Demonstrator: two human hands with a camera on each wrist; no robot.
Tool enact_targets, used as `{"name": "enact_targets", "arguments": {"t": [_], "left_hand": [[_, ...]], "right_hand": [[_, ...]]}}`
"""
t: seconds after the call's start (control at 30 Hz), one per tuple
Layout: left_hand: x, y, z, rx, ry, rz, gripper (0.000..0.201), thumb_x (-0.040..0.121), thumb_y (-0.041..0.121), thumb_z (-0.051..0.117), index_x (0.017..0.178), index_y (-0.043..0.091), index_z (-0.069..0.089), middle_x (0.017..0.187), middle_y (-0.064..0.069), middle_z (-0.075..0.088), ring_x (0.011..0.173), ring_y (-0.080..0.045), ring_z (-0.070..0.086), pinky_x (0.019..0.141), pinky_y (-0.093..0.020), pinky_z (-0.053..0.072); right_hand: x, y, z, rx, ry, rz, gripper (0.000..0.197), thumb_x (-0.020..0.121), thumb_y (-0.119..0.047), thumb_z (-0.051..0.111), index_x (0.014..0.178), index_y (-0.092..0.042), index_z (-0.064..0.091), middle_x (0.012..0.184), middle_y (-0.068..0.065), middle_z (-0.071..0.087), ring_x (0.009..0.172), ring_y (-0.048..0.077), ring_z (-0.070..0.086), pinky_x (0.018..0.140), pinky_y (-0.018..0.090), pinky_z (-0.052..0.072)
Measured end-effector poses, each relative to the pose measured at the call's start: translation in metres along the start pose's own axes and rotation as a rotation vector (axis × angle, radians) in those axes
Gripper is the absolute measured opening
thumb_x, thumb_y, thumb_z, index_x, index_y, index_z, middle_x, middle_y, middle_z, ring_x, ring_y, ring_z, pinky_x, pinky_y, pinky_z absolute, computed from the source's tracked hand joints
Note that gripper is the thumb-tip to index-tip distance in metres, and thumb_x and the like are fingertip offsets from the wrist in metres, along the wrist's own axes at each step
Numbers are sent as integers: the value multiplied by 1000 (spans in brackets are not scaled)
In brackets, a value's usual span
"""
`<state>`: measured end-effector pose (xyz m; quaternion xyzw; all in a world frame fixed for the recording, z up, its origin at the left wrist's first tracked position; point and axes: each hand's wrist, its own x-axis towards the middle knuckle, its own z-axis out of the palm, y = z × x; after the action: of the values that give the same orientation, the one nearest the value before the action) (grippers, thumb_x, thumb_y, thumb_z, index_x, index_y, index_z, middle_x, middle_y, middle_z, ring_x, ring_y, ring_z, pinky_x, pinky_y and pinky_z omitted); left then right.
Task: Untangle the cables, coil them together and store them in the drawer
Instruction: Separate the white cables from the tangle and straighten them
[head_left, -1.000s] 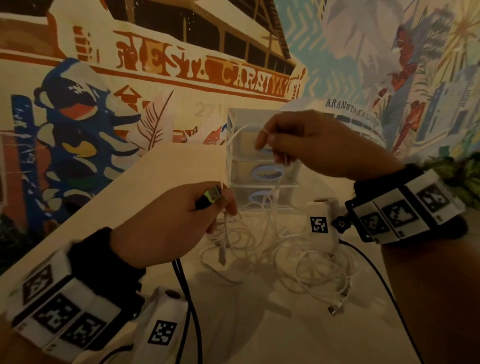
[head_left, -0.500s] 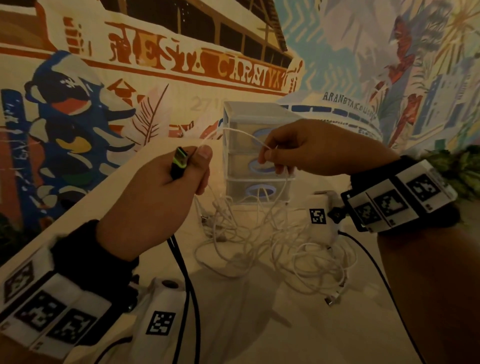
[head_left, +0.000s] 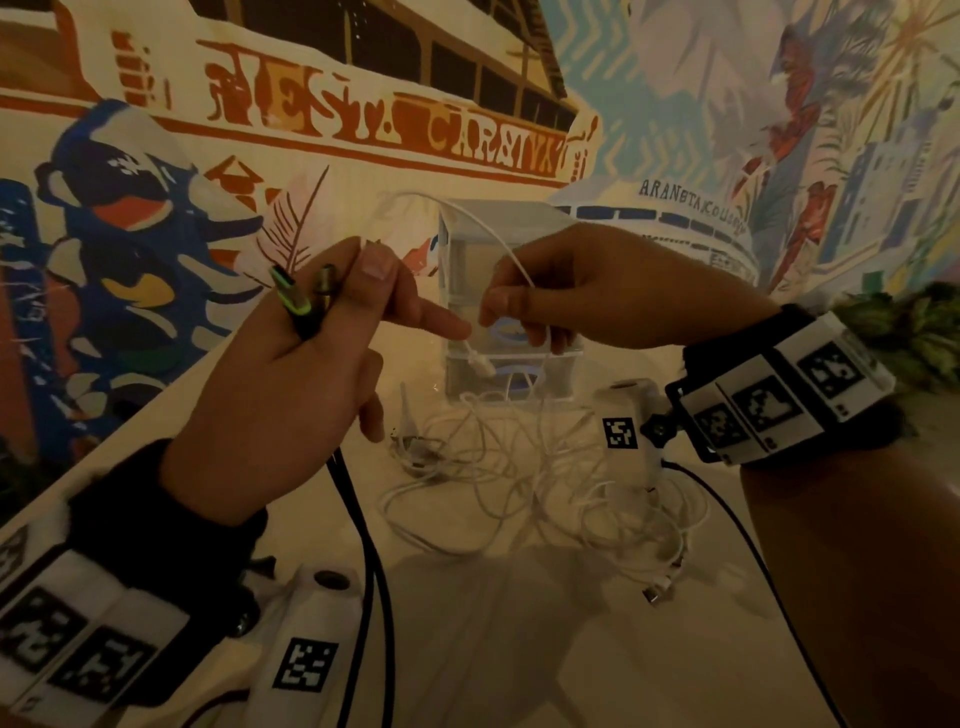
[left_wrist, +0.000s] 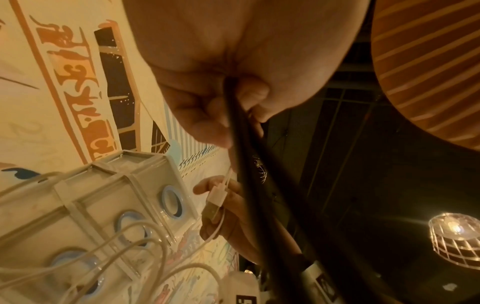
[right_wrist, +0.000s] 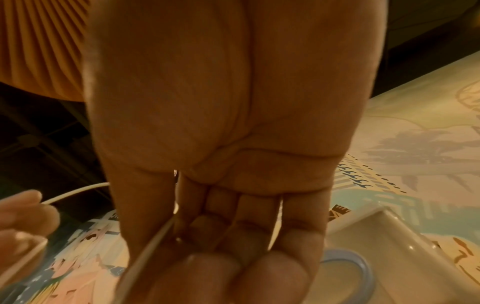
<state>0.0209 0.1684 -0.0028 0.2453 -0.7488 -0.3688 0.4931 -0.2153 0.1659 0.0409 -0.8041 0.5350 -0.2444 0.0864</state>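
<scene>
Raised since before, left hand (head_left: 280, 374) grips black cable (head_left: 363, 545) plugs, right hand (head_left: 587, 291) pinches white cable (head_left: 498, 239) above tangle (head_left: 545, 467).

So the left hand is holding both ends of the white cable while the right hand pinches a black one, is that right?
Not quite: the colours are swapped. In the head view the left hand grips both ends of the black cable, and the right hand pinches a white cable.
</scene>
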Motion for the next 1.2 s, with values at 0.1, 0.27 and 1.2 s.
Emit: {"name": "enact_targets", "arguments": {"t": [0.1,0.27,1.2], "left_hand": [[2,-10,-1,123,83,8,36,104,40,34,80,18,50,85,-3,72,36,-14,32,44,-31,42],[2,-23,-7,327,57,-98,57,93,60,44,70,8,49,51,2,40,41,-8,33,54,-29,33],[2,-36,-9,727,-58,14,45,99,49,44,84,10,62,65,-12,57,70,-19,53,58,-29,41]], "right_hand": [[-1,1,1,-23,-28,39,21,100,-36,60,100,-23,77,75,-1,72,64,14,69,65,20,57],[-4,-6,-1,148,84,69,23,100,-33,61,100,-17,76,73,2,72,60,20,74,62,26,60],[-11,-39,-1,332,-70,-144,45,83,-27,79,123,-14,62,101,3,73,94,26,74,89,50,60]]}}
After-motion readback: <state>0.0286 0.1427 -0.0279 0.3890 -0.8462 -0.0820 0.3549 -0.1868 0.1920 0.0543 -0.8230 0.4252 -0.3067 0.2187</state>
